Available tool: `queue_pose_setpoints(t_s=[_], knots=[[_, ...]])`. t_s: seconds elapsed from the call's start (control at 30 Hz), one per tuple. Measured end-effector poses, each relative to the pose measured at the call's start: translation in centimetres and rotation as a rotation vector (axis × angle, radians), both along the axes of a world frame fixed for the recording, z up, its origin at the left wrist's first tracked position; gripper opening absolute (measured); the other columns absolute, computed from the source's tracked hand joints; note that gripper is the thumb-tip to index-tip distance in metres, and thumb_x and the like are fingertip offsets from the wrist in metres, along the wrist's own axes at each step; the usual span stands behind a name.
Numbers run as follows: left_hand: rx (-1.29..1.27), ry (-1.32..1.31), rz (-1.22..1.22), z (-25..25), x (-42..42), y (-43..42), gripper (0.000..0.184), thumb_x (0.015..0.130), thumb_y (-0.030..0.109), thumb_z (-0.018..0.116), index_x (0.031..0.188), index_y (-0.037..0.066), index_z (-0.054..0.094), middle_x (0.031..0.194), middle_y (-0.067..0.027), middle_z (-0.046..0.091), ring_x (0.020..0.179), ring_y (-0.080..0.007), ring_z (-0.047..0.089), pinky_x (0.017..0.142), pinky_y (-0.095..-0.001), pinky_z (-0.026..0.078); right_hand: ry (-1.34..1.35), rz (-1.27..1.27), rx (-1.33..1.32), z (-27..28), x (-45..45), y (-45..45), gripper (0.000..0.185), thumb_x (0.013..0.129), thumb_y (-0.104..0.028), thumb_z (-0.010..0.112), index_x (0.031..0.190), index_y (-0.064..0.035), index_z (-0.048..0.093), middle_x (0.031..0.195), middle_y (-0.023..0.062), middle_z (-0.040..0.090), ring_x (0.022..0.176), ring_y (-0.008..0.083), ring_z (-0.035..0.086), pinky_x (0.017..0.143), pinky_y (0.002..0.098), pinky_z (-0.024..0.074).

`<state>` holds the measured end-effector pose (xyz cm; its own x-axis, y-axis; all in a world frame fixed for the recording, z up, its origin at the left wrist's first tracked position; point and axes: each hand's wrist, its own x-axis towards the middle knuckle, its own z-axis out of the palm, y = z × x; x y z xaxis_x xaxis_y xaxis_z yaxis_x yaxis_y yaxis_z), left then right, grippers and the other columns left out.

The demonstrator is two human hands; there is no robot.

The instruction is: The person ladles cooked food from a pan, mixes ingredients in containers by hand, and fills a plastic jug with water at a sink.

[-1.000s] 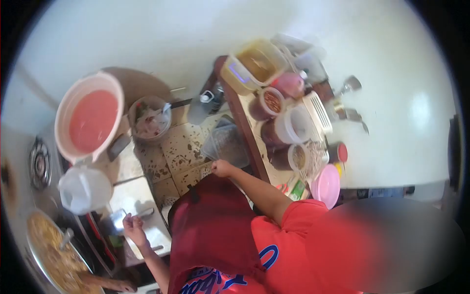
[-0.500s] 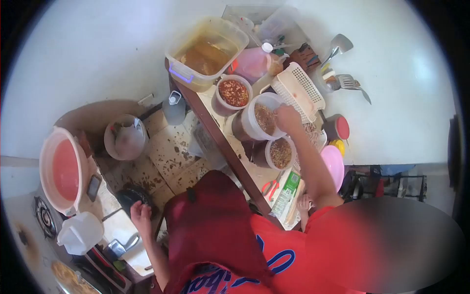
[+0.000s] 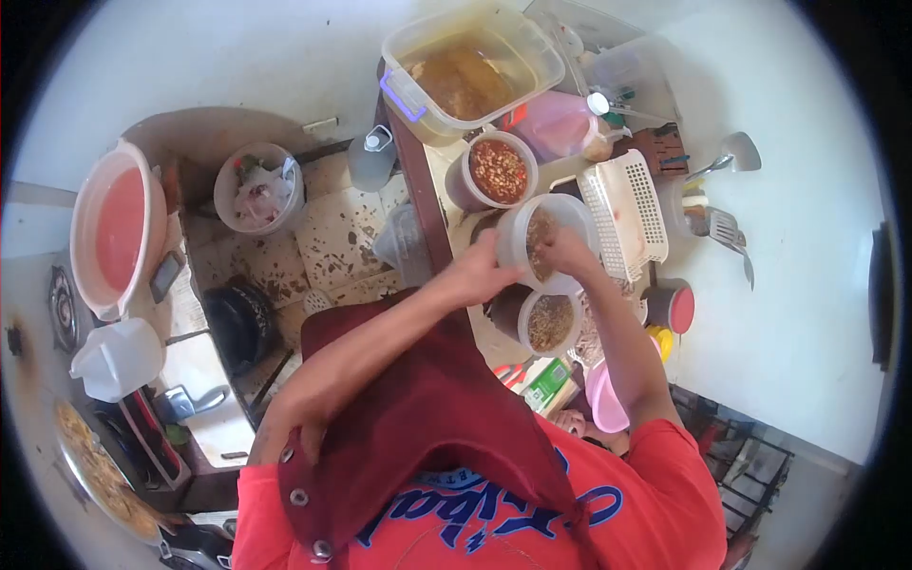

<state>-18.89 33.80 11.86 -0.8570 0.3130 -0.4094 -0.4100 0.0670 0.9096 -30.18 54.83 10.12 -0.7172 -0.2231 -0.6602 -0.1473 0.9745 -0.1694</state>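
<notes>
A clear plastic tub holding a brown, crumbly mix is between my hands. My left hand is closed on its near-left rim. My right hand reaches inside, fingers curled down at the mix; what they hold is hidden. Close below is a second tub with a similar brown, flaky filling. Above my left hand stands a tub of red, seedy chilli-like mix.
A large clear bin of brown liquid, a pink-liquid jug and a white perforated basket line the back. Near the front are a pink bowl and another person's hand. At left stands a basin of pinkish liquid.
My left hand has come from the left side over to the tub and gripped it. My right hand has moved from the tub's rim down into it. The view has shifted.
</notes>
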Motion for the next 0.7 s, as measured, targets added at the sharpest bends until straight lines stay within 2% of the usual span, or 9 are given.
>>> queue_pose_setpoints(t_s=[0.1, 0.17, 0.27, 0.43, 0.53, 0.7], knots=[[0.048, -0.236, 0.112, -0.5, -1.4, 4.8, 0.067, 0.081, 0.026, 0.063, 0.126, -0.004, 0.023, 0.092, -0.0267, 0.058, 0.077, -0.0291, 0.062, 0.065, -0.0396, 0.050, 0.092, 0.256, 0.156, 0.9, 0.7, -0.2, 0.027, 0.073, -0.023, 0.064, 0.087, -0.0008, 0.066, 0.088, 0.0201, 0.065, 0.075, 0.0334, 0.064, 0.069, 0.0427, 0.0503], [-0.012, -0.046, 0.176, -3.8, -1.4, 6.2, 0.068, 0.082, 0.024, 0.061, 0.128, -0.004, 0.020, 0.096, -0.0307, 0.057, 0.086, -0.0382, 0.060, 0.075, -0.0439, 0.047, 0.196, 0.349, 0.242, 2.1, 1.1, -0.2, 0.026, 0.073, -0.024, 0.062, 0.087, -0.0018, 0.066, 0.084, 0.0185, 0.065, 0.073, 0.0335, 0.064, 0.068, 0.0428, 0.0509], [0.030, 0.023, 0.216, -4.1, -0.9, 6.5, 0.070, 0.082, 0.022, 0.060, 0.130, -0.004, 0.017, 0.100, -0.0350, 0.055, 0.096, -0.0467, 0.055, 0.084, -0.0481, 0.042, 0.354, 0.341, 0.323, 3.3, 1.5, -0.2, 0.025, 0.076, -0.024, 0.058, 0.087, -0.0027, 0.066, 0.078, 0.0172, 0.065, 0.071, 0.0344, 0.064, 0.067, 0.0435, 0.0511], [0.059, 0.048, 0.258, -4.4, -0.7, 6.5, 0.074, 0.082, 0.022, 0.060, 0.133, -0.006, 0.013, 0.101, -0.0344, 0.055, 0.098, -0.0477, 0.054, 0.086, -0.0477, 0.042, 0.463, 0.204, 0.309, 0.5, -0.7, 0.3, 0.022, 0.078, -0.023, 0.056, 0.077, -0.0038, 0.067, 0.076, 0.0182, 0.064, 0.070, 0.0365, 0.063, 0.066, 0.0457, 0.0503], [0.026, 0.059, 0.254, -4.6, -0.9, 6.7, 0.076, 0.082, 0.022, 0.060, 0.134, -0.007, 0.013, 0.101, -0.0336, 0.056, 0.097, -0.0474, 0.055, 0.086, -0.0472, 0.042, 0.539, 0.296, 0.167, -0.1, -0.5, 0.7, 0.022, 0.078, -0.023, 0.057, 0.073, -0.0036, 0.067, 0.073, 0.0201, 0.063, 0.070, 0.0375, 0.062, 0.066, 0.0455, 0.0499], [0.012, 0.083, 0.286, -4.4, -0.7, 6.7, 0.078, 0.081, 0.022, 0.061, 0.135, -0.007, 0.013, 0.101, -0.0336, 0.056, 0.097, -0.0470, 0.055, 0.086, -0.0464, 0.042, 0.485, 0.260, 0.161, 0.8, 0.0, -0.3, 0.023, 0.076, -0.023, 0.059, 0.072, -0.0018, 0.065, 0.074, 0.0207, 0.063, 0.071, 0.0377, 0.062, 0.067, 0.0456, 0.0498]])
